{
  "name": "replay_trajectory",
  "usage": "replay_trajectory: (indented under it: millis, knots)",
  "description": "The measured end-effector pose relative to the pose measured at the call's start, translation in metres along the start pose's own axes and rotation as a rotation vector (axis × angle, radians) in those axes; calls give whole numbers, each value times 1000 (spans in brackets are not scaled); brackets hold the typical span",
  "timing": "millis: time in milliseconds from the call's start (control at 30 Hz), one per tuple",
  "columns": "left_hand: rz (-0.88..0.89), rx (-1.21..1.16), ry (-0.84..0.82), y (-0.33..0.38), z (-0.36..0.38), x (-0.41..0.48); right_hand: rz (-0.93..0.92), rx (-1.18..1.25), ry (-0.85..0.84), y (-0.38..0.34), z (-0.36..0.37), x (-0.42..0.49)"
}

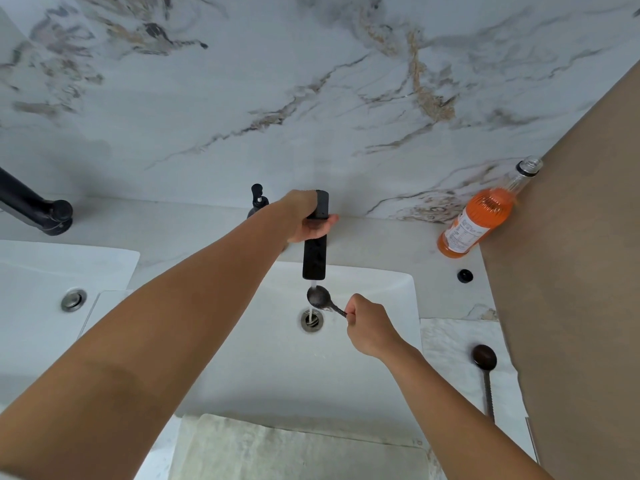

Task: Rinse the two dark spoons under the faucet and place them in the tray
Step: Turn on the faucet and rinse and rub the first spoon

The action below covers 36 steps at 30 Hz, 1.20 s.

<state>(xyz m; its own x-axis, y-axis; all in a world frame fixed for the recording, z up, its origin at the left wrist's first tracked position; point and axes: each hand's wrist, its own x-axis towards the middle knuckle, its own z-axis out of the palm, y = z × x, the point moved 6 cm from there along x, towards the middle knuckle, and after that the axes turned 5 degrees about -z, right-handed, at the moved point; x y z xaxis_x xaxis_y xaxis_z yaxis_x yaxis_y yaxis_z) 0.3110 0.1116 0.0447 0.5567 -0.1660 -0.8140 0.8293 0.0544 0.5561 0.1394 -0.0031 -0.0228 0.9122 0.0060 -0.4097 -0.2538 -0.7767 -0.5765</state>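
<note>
My right hand [369, 327] is shut on the handle of a dark spoon [318, 296], whose bowl sits in the water stream just under the black faucet spout [314, 258], above the drain [311, 320] of the white sink [398, 289]. My left hand [308, 220] grips the black faucet handle at the top of the spout. A second dark spoon [485, 358] lies on the pale cloth [446, 344] to the right of the sink, bowl away from me. A translucent tray [100, 306] shows to the left of the sink, mostly behind my left forearm.
An orange-liquid bottle [481, 216] leans at the back right against a brown panel [571, 271]. A black soap pump [258, 200] stands behind the faucet. A second sink [41, 271] with a black faucet [38, 209] is at the left. A towel [294, 448] hangs over the near edge.
</note>
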Motion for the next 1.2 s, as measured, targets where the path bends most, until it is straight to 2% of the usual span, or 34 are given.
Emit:
replay_trajectory:
  millis: [67, 133, 200, 267, 367, 433, 500, 600, 767, 967, 1200]
  knots:
    - [106, -6, 121, -4, -22, 1, 12, 21, -7, 0, 1, 0]
    - [218, -70, 330, -21, -61, 4, 28, 51, -3, 1, 3, 1]
    - [195, -119, 446, -63, -94, 11, 55, 107, 11, 2, 6, 1]
    - [28, -116, 396, -119, -103, 22, 80, 169, 29, 2, 11, 1]
    - [-195, -247, 99, -180, -77, 28, 126, 275, 63, 4, 17, 1]
    - [-203, -354, -108, -192, -55, 26, 159, 330, 75, 4, 22, 1]
    - [-142, -417, -210, -191, -39, 22, 193, 373, 85, 5, 26, 0]
    - [-57, -386, -163, -184, -29, 21, 225, 415, 105, 6, 33, -3]
    - [0, -419, 9, -182, -26, 22, 253, 519, 115, 0, 46, -5]
    - [-48, -598, -238, -174, -21, 19, 296, 611, 133, 3, 46, -3]
    - [15, -411, 11, -178, -26, 25, 265, 730, 91, -11, 50, -4]
